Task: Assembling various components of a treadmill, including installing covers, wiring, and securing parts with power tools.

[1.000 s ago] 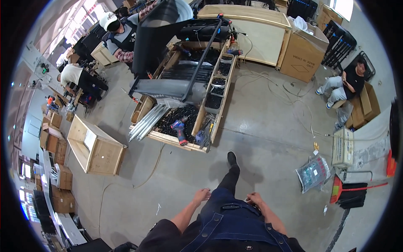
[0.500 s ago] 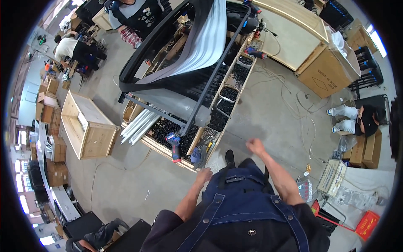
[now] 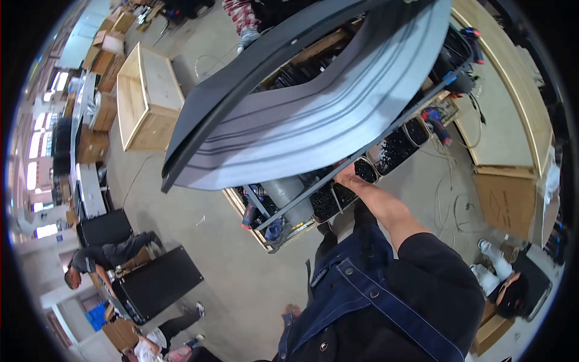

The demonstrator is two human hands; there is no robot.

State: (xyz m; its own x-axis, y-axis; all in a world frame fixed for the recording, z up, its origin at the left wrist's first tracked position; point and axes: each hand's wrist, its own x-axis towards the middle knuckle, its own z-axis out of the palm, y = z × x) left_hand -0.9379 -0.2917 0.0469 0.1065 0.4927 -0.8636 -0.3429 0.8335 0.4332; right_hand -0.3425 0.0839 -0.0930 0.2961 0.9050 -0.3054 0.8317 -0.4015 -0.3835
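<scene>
A large dark frame with a striped grey sheet spans the upper middle. Below the sheet runs a thin dark metal bar. My right hand reaches forward to this bar, beside bins of small black parts; its fingertips are partly hidden, so its grip is unclear. Low beside my blue apron is my left hand, mostly covered and blurred. A grey roll or tube lies under the bar. At the frame's far side shows a co-worker's gloved hand.
A power drill rests at the right of the wooden bench. An open wooden crate stands on the floor at left. Cardboard boxes are at right, with cables on the floor nearby. People work at lower left and lower right.
My view has turned and come closer to the bench. My right hand has gone forward to the bar. The dark frame and its sheet now look larger and lie more crosswise.
</scene>
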